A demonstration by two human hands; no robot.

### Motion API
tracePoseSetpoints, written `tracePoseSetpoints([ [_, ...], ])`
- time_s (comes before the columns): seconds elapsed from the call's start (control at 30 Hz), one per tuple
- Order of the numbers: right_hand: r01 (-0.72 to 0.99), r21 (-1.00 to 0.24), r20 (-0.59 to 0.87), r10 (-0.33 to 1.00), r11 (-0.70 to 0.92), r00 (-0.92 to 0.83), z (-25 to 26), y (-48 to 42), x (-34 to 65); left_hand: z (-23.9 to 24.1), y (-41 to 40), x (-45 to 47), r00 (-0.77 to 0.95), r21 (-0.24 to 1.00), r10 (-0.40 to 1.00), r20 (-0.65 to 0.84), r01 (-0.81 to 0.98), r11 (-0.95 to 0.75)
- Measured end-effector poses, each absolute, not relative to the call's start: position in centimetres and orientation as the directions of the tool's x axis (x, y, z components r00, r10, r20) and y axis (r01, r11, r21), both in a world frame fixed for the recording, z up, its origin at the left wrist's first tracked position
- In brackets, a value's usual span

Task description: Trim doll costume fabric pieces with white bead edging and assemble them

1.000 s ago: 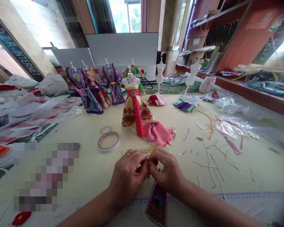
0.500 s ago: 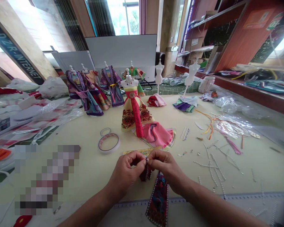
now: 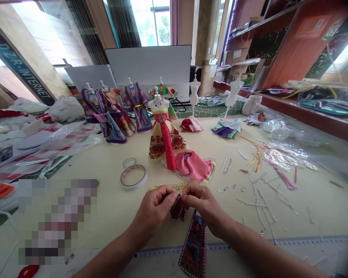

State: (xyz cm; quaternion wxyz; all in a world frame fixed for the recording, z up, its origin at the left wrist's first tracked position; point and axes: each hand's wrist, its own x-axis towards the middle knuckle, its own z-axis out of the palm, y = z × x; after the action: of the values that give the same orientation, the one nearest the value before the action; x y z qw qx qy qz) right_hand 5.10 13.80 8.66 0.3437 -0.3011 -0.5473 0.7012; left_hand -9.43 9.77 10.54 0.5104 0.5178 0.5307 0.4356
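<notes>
My left hand (image 3: pixel 159 204) and my right hand (image 3: pixel 200 200) meet near the middle of the table, thumbs and forefingers pinched. Between them hangs a dark red fabric strip (image 3: pixel 178 209) with pale beaded edges; its top is hidden by the fingertips. Below my right hand lies a wider patterned panel (image 3: pixel 195 243) in dark red and blue, also edged with beads. Whether strip and panel are one piece I cannot tell. Just beyond my fingers is a gold trimmed band (image 3: pixel 178 187), partly covered by the hands.
Ahead stands a small mannequin in a yellow and red dress (image 3: pixel 162 139), with pink cloth (image 3: pixel 195 166) beside it. A tape roll (image 3: pixel 133 176) lies left. Loose bead chains (image 3: pixel 262 204) are scattered right. Dressed mannequins (image 3: pixel 104 116) and bare mannequins (image 3: pixel 194 92) stand behind.
The view has tilted slightly. The lower end of the dark red strip has shifted a little between my hands. Both hands keep their pinch in nearly the same place.
</notes>
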Motion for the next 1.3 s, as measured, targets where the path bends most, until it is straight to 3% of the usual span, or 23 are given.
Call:
tracePoseSetpoints([
  [0.13,-0.045,-0.998,0.054,0.870,0.036,-0.491,8.49,13.75,5.06,10.34,9.68,-9.36,-0.035,0.955,0.999,-0.034,0.294,0.043],
  [0.27,0.013,-0.990,0.119,0.885,0.139,-0.451,8.59,13.55,5.14,10.29,9.63,-9.35,-0.074,0.915,0.997,0.034,0.403,-0.001],
  [0.37,0.041,-0.977,0.169,0.879,0.209,-0.446,8.87,13.34,5.30,10.39,9.61,-9.49,-0.105,0.926,0.994,0.036,0.378,0.006],
  [0.5,0.075,-0.945,0.256,0.866,0.317,-0.430,9.19,13.14,5.53,10.55,9.71,-9.74,-0.107,0.985,0.994,-0.031,0.166,0.048],
  [0.6,0.045,-0.969,0.212,0.909,0.244,-0.358,9.11,13.14,5.49,10.60,9.78,-9.74,-0.066,0.998,0.996,-0.057,0.019,0.058],
  [0.67,-0.041,-0.992,0.128,0.907,0.122,-0.401,8.92,13.25,5.36,10.59,9.78,-9.65,-0.038,0.998,0.997,-0.063,-0.027,0.062],
  [0.83,-0.180,-0.983,0.075,0.873,-0.015,-0.482,8.55,13.54,5.03,10.63,9.67,-9.49,0.012,0.998,0.998,-0.067,-0.020,0.067],
  [0.93,-0.136,-0.989,0.109,0.887,0.052,-0.449,8.66,13.45,5.08,10.68,9.60,-9.51,0.028,0.998,0.999,-0.047,0.031,0.046],
  [1.13,0.076,-0.918,0.340,0.870,0.390,-0.358,8.83,13.07,5.28,10.37,9.69,-9.51,-0.033,0.976,0.999,0.014,0.220,-0.006],
  [1.3,0.042,-0.933,0.313,0.864,0.357,-0.394,8.91,13.06,5.24,10.54,9.58,-9.55,0.024,0.987,1.000,-0.008,0.159,0.004],
])
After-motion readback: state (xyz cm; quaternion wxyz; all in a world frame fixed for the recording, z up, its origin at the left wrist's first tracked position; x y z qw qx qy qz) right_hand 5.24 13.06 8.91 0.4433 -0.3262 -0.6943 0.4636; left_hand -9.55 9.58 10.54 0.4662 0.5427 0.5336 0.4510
